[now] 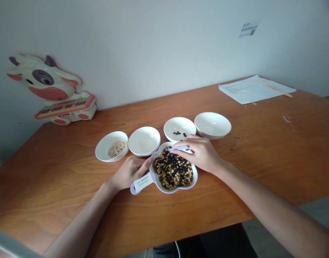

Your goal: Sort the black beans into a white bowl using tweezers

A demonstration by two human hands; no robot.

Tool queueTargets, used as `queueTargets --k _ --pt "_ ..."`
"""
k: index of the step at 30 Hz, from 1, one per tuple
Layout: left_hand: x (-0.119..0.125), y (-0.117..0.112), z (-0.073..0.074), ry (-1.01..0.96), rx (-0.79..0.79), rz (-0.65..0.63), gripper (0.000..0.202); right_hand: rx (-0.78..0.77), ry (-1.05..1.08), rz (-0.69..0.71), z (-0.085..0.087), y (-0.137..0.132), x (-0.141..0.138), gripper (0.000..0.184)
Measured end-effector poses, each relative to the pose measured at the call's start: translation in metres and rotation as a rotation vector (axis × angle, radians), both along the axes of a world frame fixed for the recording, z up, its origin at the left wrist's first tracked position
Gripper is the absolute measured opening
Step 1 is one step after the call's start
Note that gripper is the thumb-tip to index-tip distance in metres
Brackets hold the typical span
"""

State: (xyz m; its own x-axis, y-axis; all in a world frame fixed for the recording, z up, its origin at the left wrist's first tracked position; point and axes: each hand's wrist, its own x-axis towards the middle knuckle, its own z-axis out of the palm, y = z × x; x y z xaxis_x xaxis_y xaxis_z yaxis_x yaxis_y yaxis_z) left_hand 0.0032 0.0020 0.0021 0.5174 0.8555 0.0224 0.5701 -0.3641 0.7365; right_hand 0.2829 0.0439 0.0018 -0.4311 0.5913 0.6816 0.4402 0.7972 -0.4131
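A shallow white, lilac-edged dish (195,178) with a labelled handle (143,183) holds mixed black and tan beans (173,169). My left hand (130,171) grips its left rim, the thumb on the edge and the other fingers partly hidden. My right hand (200,152) is closed on light-blue tweezers (179,148), whose tip is over the beans at the dish's far side. Right behind the dish stands a white bowl (169,125) with several black beans (177,133) in it; my right hand covers part of its front edge.
At the left, a white bowl (100,150) contains pale flat seeds (116,148). Two more white bowls, one left of centre (143,138) and one at the right (214,125), complete the row. A cow toy keyboard (64,107) stands back left; papers (247,91) and a wooden stick (277,89) lie back right.
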Motion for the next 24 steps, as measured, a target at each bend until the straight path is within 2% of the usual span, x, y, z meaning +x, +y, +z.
queueTargets --k 15,24 --pt "-0.0005 0.0002 -0.0003 -0.006 -0.001 -0.002 0.057 0.001 0.012 0.007 0.0006 0.0002 -0.0007 0.007" --pt "-0.0011 0.0004 0.0001 0.014 -0.015 0.001 0.056 0.041 -0.054 0.069 0.0004 0.001 0.0038 0.008"
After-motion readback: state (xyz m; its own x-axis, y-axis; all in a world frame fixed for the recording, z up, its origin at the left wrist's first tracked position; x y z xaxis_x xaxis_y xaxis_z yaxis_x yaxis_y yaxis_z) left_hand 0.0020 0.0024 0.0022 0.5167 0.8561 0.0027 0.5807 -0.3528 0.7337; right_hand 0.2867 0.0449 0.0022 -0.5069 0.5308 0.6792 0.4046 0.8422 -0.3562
